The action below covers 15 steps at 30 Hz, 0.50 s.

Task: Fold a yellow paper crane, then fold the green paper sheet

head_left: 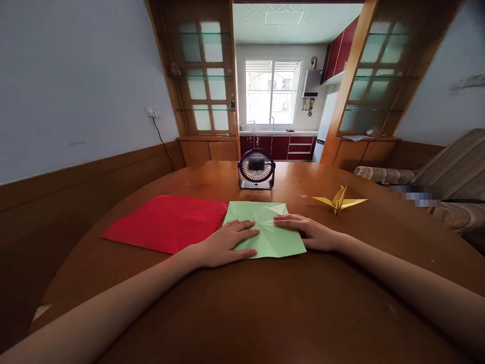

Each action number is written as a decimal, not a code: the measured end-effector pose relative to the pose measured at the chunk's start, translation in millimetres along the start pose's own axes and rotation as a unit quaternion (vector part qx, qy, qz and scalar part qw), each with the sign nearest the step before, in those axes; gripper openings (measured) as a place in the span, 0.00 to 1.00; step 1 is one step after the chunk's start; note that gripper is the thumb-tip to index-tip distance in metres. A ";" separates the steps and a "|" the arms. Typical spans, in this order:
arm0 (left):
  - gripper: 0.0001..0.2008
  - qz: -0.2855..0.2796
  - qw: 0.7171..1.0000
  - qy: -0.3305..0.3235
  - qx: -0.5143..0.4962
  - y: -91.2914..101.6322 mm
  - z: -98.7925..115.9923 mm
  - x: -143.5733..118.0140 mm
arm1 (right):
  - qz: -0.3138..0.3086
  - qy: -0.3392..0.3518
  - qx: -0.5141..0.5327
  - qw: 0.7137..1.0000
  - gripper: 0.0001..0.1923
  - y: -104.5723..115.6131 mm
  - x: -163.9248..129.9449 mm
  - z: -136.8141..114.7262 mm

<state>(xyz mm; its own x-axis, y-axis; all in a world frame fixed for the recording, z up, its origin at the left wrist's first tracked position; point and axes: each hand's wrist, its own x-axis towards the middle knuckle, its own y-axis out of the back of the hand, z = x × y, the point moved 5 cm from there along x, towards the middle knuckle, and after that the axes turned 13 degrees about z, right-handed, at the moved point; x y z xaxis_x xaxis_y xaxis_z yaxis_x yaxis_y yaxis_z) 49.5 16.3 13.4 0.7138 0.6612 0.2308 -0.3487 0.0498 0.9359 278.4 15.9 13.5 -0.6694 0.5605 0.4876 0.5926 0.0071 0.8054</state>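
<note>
A creased light green paper square lies flat on the round wooden table. My left hand rests palm down on its left part, fingers spread and pointing right. Pressing flat on the sheet's right edge is my right hand, with its fingers pointing left. Neither hand grips anything. A red paper sheet lies just left of the green one, its edge touching or slightly under it. A folded yellow paper crane stands to the right, apart from my hands.
A small dark purple desk fan stands behind the green sheet, facing me. A sofa is beyond the table at the right. Wood cabinets and a kitchen doorway are at the back.
</note>
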 end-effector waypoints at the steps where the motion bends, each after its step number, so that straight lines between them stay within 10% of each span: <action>1: 0.31 -0.002 1.000 -0.003 -0.009 1.3 2.1 -0.6 | -0.009 -0.008 0.017 1.000 0.28 0.5 -0.9 3.2; 15: 0.49 -0.048 0.994 -0.054 -0.082 16.1 1.3 -7.5 | 0.045 -0.183 0.178 0.966 0.21 17.9 -13.6 40.0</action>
<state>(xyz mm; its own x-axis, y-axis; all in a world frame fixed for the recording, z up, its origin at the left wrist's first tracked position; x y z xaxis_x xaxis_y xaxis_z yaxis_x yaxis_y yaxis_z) 39.4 11.2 27.1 0.8067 0.5635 0.1778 -0.3633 0.2358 0.9013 316.0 41.5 7.8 -0.4436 0.8264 0.3468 0.8014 0.1926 0.5663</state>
